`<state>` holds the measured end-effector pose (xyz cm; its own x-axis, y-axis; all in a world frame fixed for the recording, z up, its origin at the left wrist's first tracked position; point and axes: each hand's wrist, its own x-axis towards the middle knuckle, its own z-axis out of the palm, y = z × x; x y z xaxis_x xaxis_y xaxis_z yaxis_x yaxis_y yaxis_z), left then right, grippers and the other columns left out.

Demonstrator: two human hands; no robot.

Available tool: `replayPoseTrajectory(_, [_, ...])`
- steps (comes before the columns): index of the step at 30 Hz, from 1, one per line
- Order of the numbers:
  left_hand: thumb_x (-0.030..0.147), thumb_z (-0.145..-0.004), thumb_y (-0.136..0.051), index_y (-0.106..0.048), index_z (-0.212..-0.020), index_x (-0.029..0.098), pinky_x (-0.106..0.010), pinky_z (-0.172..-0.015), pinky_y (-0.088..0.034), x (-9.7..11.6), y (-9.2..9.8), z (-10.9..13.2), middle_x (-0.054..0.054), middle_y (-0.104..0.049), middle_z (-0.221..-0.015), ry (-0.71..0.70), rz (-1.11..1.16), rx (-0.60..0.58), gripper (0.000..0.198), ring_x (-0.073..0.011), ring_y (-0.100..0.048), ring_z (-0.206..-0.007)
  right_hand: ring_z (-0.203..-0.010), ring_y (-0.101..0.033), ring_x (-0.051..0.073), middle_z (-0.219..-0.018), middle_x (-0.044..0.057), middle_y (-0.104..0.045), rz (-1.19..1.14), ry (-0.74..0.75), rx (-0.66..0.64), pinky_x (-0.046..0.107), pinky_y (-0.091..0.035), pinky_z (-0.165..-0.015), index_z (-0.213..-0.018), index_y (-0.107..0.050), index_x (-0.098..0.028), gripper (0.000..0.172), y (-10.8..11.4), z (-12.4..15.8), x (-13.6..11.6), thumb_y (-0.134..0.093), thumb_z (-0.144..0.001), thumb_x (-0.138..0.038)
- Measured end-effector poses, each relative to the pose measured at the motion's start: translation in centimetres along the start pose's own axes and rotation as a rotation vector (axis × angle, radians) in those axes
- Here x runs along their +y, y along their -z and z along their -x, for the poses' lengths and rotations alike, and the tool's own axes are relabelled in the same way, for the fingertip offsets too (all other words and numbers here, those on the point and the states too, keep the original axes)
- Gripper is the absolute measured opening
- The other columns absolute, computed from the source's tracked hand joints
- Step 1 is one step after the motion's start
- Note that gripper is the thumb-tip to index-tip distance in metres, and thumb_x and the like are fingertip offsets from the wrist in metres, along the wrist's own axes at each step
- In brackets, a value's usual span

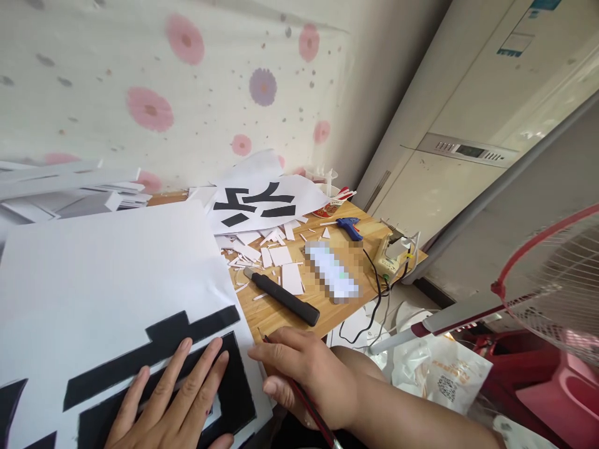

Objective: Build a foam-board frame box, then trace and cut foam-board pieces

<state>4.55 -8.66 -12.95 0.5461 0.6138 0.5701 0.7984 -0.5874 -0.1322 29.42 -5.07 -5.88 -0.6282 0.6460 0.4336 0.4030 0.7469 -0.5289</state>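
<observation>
My left hand (175, 399) lies flat with fingers spread on black character-shaped pieces (238, 380), which rest on a large white sheet (112, 274). Beside the sheet's right edge, my right hand (313, 368) is closed around a red-and-black pencil (309, 405). The pencil's tip points up and away, close to the table edge. Just beyond that hand, a black utility knife (283, 298) lies on the wooden table (337, 315) with its blade end toward the scraps. My left palm is partly cut off by the frame's bottom.
White offcuts (281, 255) litter the table near a sheet with black strokes (255, 202). A blue glue gun (350, 227), pixelated bright rectangle (332, 271) and power strip (388, 255) lie farther right. Cords hang over the edge; a fan (552, 280) stands at right.
</observation>
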Motion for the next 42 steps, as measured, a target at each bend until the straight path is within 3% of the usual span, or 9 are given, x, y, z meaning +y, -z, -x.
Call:
replayPoseTrajectory(2, [0.053,-0.079,-0.058,-0.035,-0.149,0.023,-0.045,-0.123,-0.002,0.2,0.0,0.1,-0.002,-0.052,-0.144,0.018,-0.004,-0.022,0.080,-0.0256,-0.023,-0.147,-0.068,-0.055,0.017,-0.077,0.008,-0.060,-0.127,-0.010,0.037,0.028,-0.047,-0.062,-0.116,-0.062,-0.010,0.050,-0.2,0.0,-0.1,-0.035,-0.099,-0.049])
replayPoseTrajectory(4, [0.050,-0.080,-0.057,-0.034,-0.149,0.024,-0.046,-0.123,-0.001,0.4,0.1,0.2,-0.001,-0.050,-0.147,0.044,-0.002,-0.050,0.077,-0.0264,-0.026,-0.146,-0.064,-0.056,0.015,-0.070,0.006,-0.060,-0.265,-0.060,0.112,0.026,-0.046,-0.060,-0.097,-0.068,-0.013,0.045,-0.5,0.1,-0.2,-0.040,-0.098,-0.049])
replayPoseTrajectory(7, [0.049,-0.082,-0.056,-0.036,-0.149,0.024,-0.049,-0.122,-0.003,0.9,0.4,0.0,0.000,-0.045,-0.150,0.072,0.017,-0.080,0.074,-0.0288,-0.029,-0.144,-0.049,-0.050,0.010,-0.054,0.000,-0.054,-0.430,-0.281,0.201,0.022,-0.038,-0.048,-0.066,-0.060,-0.017,0.045,-1.4,0.2,-0.4,-0.045,-0.096,-0.047])
replayPoseTrajectory(13, [0.059,-0.090,-0.043,-0.050,-0.139,0.025,-0.057,-0.117,-0.018,2.0,2.3,-1.5,0.000,-0.048,-0.148,0.222,0.063,-0.173,0.060,-0.0326,-0.036,-0.140,-0.041,-0.045,0.009,-0.052,-0.004,-0.054,-0.799,-0.625,0.295,0.022,-0.033,-0.041,-0.082,-0.062,-0.018,0.034,-3.9,-1.9,-0.4,-0.055,-0.087,-0.051])
replayPoseTrajectory(17, [0.056,-0.093,-0.039,-0.046,-0.142,0.026,-0.061,-0.113,-0.026,1.9,3.2,-1.9,0.001,-0.040,-0.153,0.219,0.070,-0.301,0.058,-0.0336,-0.032,-0.143,-0.035,-0.035,0.008,-0.043,-0.006,-0.047,-0.730,-0.651,0.468,0.022,-0.026,-0.037,-0.069,-0.053,-0.021,0.028,-5.5,-3.2,0.2,-0.051,-0.085,-0.044])
replayPoseTrajectory(20, [0.057,-0.092,-0.042,-0.045,-0.143,0.026,-0.063,-0.113,-0.027,1.9,3.5,-1.9,0.000,-0.037,-0.154,0.240,0.077,-0.339,0.060,-0.0337,-0.030,-0.144,-0.039,-0.038,0.009,-0.045,-0.009,-0.046,-0.657,-0.614,0.530,0.021,-0.028,-0.041,-0.070,-0.045,-0.023,0.017,-6.2,-3.5,0.5,-0.056,-0.075,-0.034])
replayPoseTrajectory(23, [0.057,-0.091,-0.045,-0.043,-0.144,0.026,-0.062,-0.115,-0.025,2.1,3.7,-2.0,0.000,-0.037,-0.154,0.256,0.084,-0.359,0.061,-0.0330,-0.028,-0.145,-0.049,-0.043,0.010,-0.052,-0.007,-0.049,-0.549,-0.586,0.551,0.023,-0.035,-0.050,-0.064,-0.044,-0.022,0.022,-6.5,-3.8,0.7,-0.064,-0.067,-0.032])
replayPoseTrajectory(27, [0.060,-0.089,-0.046,-0.041,-0.145,0.027,-0.062,-0.116,-0.023,2.1,3.6,-2.0,0.001,-0.035,-0.155,0.273,0.098,-0.380,0.065,-0.0324,-0.026,-0.146,-0.055,-0.042,0.011,-0.056,-0.005,-0.048,-0.407,-0.591,0.627,0.026,-0.037,-0.057,-0.058,-0.040,-0.022,0.032,-6.9,-4.6,1.1,-0.063,-0.073,-0.039])
replayPoseTrajectory(42, [0.062,-0.090,-0.042,-0.040,-0.145,0.025,-0.063,-0.116,-0.023,2.1,3.4,-1.9,0.000,-0.035,-0.156,0.271,0.104,-0.385,0.066,-0.0319,-0.024,-0.146,-0.049,-0.037,0.011,-0.048,-0.008,-0.039,-0.231,-0.596,0.611,0.027,-0.032,-0.052,-0.052,-0.036,-0.024,0.032,-7.5,-5.6,1.4,-0.060,-0.071,-0.036])
